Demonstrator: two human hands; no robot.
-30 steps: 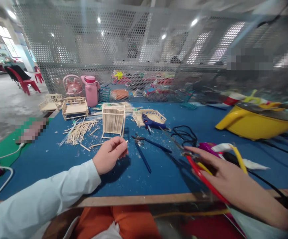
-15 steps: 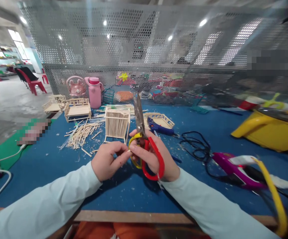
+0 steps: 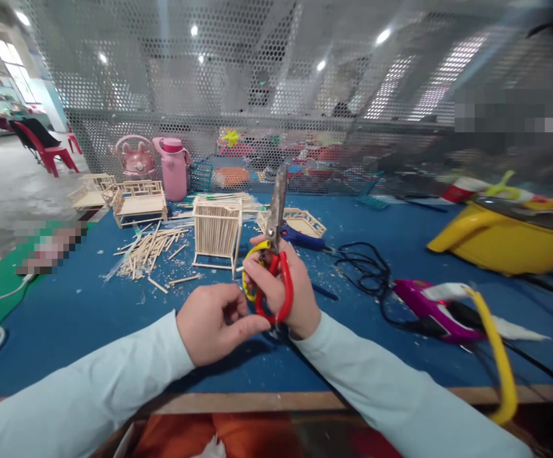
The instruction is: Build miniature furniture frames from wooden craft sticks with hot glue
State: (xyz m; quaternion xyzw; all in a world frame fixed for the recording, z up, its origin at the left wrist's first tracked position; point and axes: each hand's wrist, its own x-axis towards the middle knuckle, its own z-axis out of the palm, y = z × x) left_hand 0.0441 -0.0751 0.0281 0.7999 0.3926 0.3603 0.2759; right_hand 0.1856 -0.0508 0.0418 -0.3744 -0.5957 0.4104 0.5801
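Observation:
In my right hand (image 3: 288, 292) is a pair of scissors (image 3: 276, 213) with red and yellow handles, its worn metal blades pointing up and together. My left hand (image 3: 216, 324) is beside it, fingers curled and thumb reaching to the lower end of the red handle. What its fingertips hold, if anything, is hidden. Just beyond stands a small frame of thin wooden sticks (image 3: 217, 232), with slats across its face. Loose wooden sticks (image 3: 154, 249) lie in a heap to its left. A blue glue gun (image 3: 305, 238) rests behind my right hand.
Small stick-built furniture pieces (image 3: 140, 202) stand at the back left, near a pink flask (image 3: 174, 168). A black cable (image 3: 364, 270), a purple tool (image 3: 441, 312) and a yellow container (image 3: 500, 238) occupy the right. Perforated metal (image 3: 238, 83) walls the back.
My left hand's thumb has gone from a pinch by the yellow handle down to the bottom of the red one. The scissors have tipped rightward at the blades. The view has shifted slightly.

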